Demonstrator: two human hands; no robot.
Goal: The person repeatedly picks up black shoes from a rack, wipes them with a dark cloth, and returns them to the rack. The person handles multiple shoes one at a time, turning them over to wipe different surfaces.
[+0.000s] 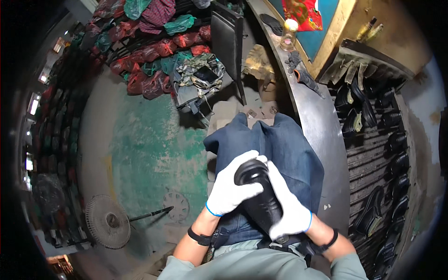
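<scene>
Above my lap I hold a black leather shoe [261, 198] with both hands, its length slanting from upper left to lower right. My left hand [234, 185], in a white glove with a blue cuff edge, wraps the shoe's far, rounded end, thumb across the top. Along the shoe's right side lies my right hand [290, 203], gloved the same way, its fingers reaching forward and its palm closed against the near end. The underside of the shoe is hidden. Blue jeans [252, 140] cover my legs beneath it.
To my right runs a metal bench [322, 126] bearing dark gloves [305, 79], a jar [288, 37] and a black sole [271, 24]. Beyond it, a slatted rack [368, 175] carries black shoes. A fan [108, 221] stands left; a chair [200, 74] with camouflage cloth and bagged goods [154, 51] are ahead.
</scene>
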